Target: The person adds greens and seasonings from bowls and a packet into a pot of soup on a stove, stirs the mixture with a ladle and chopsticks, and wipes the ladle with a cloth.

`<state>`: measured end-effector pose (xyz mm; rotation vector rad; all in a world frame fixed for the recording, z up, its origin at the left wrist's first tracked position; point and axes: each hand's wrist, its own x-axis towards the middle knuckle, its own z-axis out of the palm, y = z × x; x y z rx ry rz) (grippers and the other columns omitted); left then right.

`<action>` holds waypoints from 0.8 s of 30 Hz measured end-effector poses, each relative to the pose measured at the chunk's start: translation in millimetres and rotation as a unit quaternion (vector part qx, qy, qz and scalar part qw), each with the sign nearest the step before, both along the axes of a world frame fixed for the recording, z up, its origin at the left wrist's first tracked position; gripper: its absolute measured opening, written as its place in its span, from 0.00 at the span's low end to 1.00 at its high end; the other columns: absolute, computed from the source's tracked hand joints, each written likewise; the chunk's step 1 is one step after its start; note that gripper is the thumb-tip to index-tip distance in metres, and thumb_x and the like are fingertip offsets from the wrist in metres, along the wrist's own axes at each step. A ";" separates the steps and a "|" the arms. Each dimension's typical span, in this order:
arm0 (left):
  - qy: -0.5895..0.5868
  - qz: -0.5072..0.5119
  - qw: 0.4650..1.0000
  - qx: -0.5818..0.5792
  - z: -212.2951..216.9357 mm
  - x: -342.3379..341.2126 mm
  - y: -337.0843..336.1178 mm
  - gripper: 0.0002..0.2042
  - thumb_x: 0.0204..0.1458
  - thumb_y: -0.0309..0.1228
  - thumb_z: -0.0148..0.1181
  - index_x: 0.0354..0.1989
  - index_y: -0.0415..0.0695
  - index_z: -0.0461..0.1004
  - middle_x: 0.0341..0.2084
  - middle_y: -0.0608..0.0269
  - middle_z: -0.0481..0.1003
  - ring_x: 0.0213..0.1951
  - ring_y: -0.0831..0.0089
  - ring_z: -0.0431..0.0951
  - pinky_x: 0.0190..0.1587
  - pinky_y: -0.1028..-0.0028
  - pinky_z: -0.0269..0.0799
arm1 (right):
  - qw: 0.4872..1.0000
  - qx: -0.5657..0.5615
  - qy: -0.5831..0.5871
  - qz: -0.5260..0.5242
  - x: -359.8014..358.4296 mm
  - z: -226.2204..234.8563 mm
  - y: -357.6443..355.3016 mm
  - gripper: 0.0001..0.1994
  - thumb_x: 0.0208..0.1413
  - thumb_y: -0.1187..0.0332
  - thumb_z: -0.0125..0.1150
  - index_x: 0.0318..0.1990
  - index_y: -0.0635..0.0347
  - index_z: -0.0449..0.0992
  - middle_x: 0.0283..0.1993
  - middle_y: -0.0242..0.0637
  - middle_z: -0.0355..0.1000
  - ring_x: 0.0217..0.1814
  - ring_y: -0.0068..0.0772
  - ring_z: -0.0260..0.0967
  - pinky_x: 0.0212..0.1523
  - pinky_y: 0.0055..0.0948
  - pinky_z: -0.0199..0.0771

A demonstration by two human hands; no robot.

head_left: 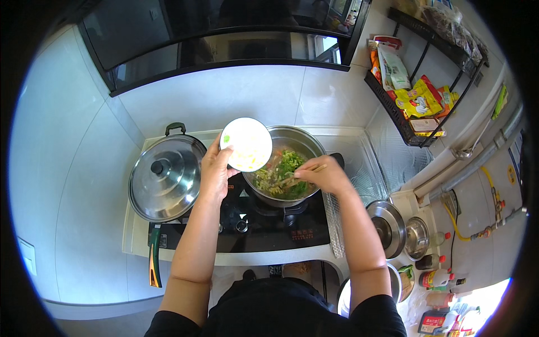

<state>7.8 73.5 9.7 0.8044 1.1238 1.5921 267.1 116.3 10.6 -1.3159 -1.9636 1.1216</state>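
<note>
In my left hand (215,167) is a white bowl (247,145), tilted so that its inside faces up toward me, with the thumb over its rim. A bit of green and some pale yellowish bits cling inside it. My right hand (325,173) grips a pair of wooden chopsticks (293,181), their tips down in the food. Below them a steel pot (314,147) stands on the right burner. Chopped greens (289,163) lie heaped in it, with some orange-red bits beside them. The bowl hangs over the pot's left edge and hides part of its rim.
A lidded pan (168,185) with a green handle sits on the left of the black cooktop (252,233). Steel basins (387,224) and several bottles (435,278) line the right counter. A black rack (393,106) with food packets hangs on the right wall; a dark range hood (224,53) overhangs the back.
</note>
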 end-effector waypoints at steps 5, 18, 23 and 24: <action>-0.004 0.004 1.000 -0.003 2.5 8.0 1.8 0.27 0.52 0.34 0.55 0.62 0.46 0.59 0.49 0.60 0.70 0.47 0.70 0.73 0.43 0.64 0.73 | 0.991 -0.092 0.095 0.035 -3.7 -1.6 -4.2 0.10 0.47 0.63 0.68 0.32 0.60 0.81 0.25 0.34 0.76 0.24 0.19 0.69 0.27 0.20 0.70; -0.009 0.019 1.000 -0.014 0.3 10.6 2.4 0.27 0.52 0.33 0.56 0.62 0.45 0.58 0.48 0.60 0.69 0.48 0.69 0.73 0.44 0.61 0.74 | 0.942 0.293 0.016 -0.165 14.2 -38.8 22.0 0.06 0.45 0.67 0.66 0.29 0.58 0.81 0.27 0.43 0.75 0.28 0.43 0.75 0.31 0.32 0.75; -0.007 0.014 1.000 -0.013 -1.7 14.0 4.9 0.28 0.52 0.33 0.56 0.62 0.44 0.58 0.48 0.60 0.69 0.47 0.69 0.74 0.43 0.61 0.74 | 0.954 0.221 -0.108 -0.173 -3.9 -65.7 32.0 0.09 0.44 0.62 0.66 0.29 0.57 0.81 0.29 0.41 0.76 0.29 0.41 0.75 0.34 0.33 0.74; -0.007 0.011 1.000 -0.012 -2.5 14.1 5.5 0.28 0.52 0.33 0.56 0.62 0.44 0.58 0.48 0.60 0.69 0.47 0.69 0.74 0.43 0.61 0.74 | 0.962 0.207 -0.084 -0.155 -8.6 -72.2 30.8 0.09 0.45 0.62 0.66 0.30 0.57 0.81 0.29 0.42 0.76 0.30 0.40 0.75 0.35 0.32 0.74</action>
